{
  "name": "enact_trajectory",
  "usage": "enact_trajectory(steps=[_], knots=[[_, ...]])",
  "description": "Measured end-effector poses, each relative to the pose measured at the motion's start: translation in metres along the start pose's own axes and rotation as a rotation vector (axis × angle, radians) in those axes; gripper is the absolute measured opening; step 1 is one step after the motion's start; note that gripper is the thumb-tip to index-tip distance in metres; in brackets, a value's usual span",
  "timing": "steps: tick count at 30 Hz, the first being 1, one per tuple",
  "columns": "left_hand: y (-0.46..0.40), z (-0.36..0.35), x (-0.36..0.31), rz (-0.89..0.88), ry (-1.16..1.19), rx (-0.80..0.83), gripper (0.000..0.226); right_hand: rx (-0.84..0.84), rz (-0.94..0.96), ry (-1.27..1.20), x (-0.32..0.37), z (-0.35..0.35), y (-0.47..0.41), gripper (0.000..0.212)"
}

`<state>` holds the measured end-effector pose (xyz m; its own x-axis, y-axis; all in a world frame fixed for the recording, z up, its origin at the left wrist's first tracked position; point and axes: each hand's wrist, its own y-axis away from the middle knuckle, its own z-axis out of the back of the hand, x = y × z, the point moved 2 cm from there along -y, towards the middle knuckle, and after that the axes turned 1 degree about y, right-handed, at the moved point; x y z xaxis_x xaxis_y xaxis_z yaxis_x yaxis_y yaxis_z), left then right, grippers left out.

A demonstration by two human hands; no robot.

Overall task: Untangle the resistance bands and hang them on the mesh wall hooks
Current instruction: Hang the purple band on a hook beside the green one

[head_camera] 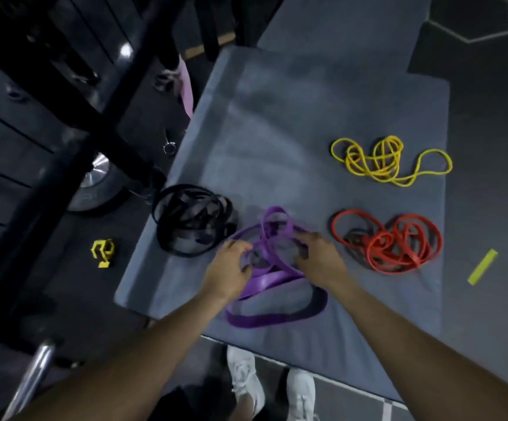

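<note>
Head view looks down on a grey mat point(322, 95) spread on the dark floor, and you are bent over its near part with both arms stretched out. Your left hand point(230, 270) has its fingers curled round strands of the purple band point(272, 279), and your right hand point(319, 258) grips the same tangle from the other side, fingers hooked into its loops. That purple band lies near the mat's near edge, roughly midway between its left and right edges, with one wide loop trailing toward you on the mat. The black bands point(192, 223) sit in a coil at the mat's left edge, just beside your left hand. The red bands point(389, 241) are heaped near the right edge, just beside your right hand, apart from it. The yellow bands point(383, 161) lie farther back along the same right edge, well apart from the purple one. Your white shoes point(271, 387) stand on the floor just short of the near edge. A weight plate point(95, 183) rests on the floor off the left edge.
</note>
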<state>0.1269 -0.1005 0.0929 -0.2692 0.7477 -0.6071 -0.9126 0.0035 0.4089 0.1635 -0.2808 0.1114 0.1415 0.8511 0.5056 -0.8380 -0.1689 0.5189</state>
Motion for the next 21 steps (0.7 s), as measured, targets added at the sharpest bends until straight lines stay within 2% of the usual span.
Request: enact_trajectory(steps=[3,8,10,15,17,21], knots=[[-0.004,-0.039,0.023,0.042,-0.019,0.024,0.044,0.026,-0.022,-0.025,-0.029,-0.032,-0.01,0.044],[-0.006,-0.081,0.048,0.07,-0.07,0.033,0.047,0.172,-0.004,0.069,-0.064,-0.075,-0.027,0.065],[-0.005,-0.09,0.055,0.089,-0.083,0.035,0.048,0.187,0.003,0.124,-0.072,-0.086,-0.029,0.06],[-0.003,-0.097,0.055,0.119,-0.089,0.054,0.038,0.072,0.02,0.266,-0.081,-0.093,-0.022,0.025],[0.001,-0.09,0.048,0.11,-0.067,0.03,0.033,0.104,0.015,0.232,-0.076,-0.085,-0.015,0.029],[0.013,-0.054,0.025,0.098,-0.063,-0.003,0.04,0.134,0.09,0.116,-0.051,-0.048,0.0,0.035]])
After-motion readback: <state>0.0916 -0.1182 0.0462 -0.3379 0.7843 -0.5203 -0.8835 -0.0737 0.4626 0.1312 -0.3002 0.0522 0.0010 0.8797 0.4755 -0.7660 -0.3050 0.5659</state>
